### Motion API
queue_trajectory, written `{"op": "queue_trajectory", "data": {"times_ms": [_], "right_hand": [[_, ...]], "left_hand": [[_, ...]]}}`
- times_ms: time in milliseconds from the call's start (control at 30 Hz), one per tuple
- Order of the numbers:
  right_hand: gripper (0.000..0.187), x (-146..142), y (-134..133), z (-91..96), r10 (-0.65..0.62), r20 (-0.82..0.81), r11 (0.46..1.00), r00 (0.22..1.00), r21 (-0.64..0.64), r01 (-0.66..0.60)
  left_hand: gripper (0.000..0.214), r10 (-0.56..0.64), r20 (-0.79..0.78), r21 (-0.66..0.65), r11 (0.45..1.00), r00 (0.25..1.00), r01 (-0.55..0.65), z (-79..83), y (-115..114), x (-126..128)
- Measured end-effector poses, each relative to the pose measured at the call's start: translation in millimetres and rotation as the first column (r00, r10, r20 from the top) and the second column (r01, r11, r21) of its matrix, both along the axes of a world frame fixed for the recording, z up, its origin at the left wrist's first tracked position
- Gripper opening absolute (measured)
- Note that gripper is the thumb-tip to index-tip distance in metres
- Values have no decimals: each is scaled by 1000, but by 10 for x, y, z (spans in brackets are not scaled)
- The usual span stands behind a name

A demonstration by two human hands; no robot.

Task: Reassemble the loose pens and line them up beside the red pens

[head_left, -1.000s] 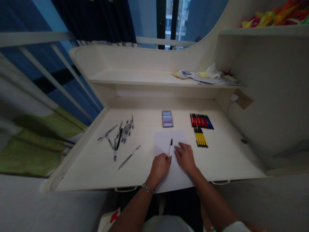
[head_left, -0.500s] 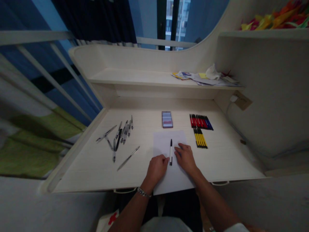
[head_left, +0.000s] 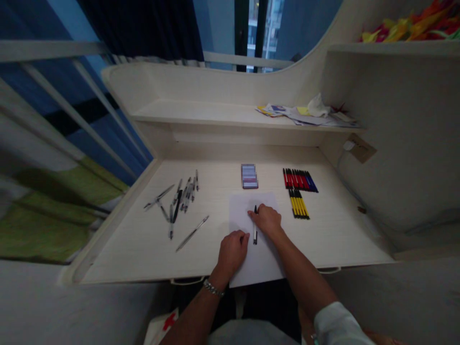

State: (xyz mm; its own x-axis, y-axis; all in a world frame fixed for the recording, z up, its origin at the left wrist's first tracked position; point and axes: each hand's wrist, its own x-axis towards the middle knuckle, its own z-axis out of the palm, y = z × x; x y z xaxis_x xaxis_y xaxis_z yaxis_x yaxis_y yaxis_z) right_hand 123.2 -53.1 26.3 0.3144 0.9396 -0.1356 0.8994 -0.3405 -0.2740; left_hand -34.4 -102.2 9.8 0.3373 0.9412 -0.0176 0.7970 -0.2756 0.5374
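Note:
A white pen with black ends lies lengthwise on a sheet of white paper. Over its upper half is my right hand, thumb on the left of the pen and fingers on the right, closing round it; the black tip shows between them. My left hand rests curled on the paper's left edge, just left of the pen's lower end, and nothing shows in its fingers. Left of the paper, a clear pen lies slanted by itself on the desk.
Farther left are several scattered clear and black pens. Red and blue pens lie in a row at right, with yellow pens below them. A phone lies beyond the paper. Papers sit on the shelf.
My right hand has moved left and slightly away from me, from beside the pen to over its upper half. My left hand stays nearly in place. The view has shifted slightly.

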Motion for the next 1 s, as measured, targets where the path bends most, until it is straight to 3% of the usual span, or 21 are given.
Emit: {"op": "queue_trajectory", "data": {"times_ms": [133,233,300,367,433,500,600,833,900,1000], "right_hand": [[37,33,111,7,-2,-75,1000,997,-9,1],[32,87,82,-10,54,-355,995,933,98,-21],[33,83,11,-24,134,-622,981,772,195,-13],[34,38,-82,-31,182,-825,968,534,245,48],[35,-33,-171,-24,185,-923,961,339,242,133],[37,-107,-233,-8,178,-953,944,245,236,229],[39,-197,-258,8,151,-955,896,256,242,373],[39,-312,-226,-28,107,-940,821,323,267,504],[35,-340,-225,-47,129,-946,806,297,274,525],[27,-382,-233,-73,159,-972,809,172,228,542]], "left_hand": [[34,-16,49,-42,999,999,18,47,50,-14],[34,-27,190,-82,996,981,43,137,82,-2],[36,-5,337,-105,994,942,43,186,90,36],[39,43,485,-176,983,873,49,202,84,99],[41,122,612,-284,956,782,73,182,64,176],[39,218,698,-386,917,682,101,139,34,246],[33,287,748,-436,892,598,116,85,-16,304],[31,315,768,-394,919,557,25,95,-49,304],[31,366,779,-444,895,509,36,98,-64,311],[33,478,787,-556,824,391,112,90,-112,323]]}}
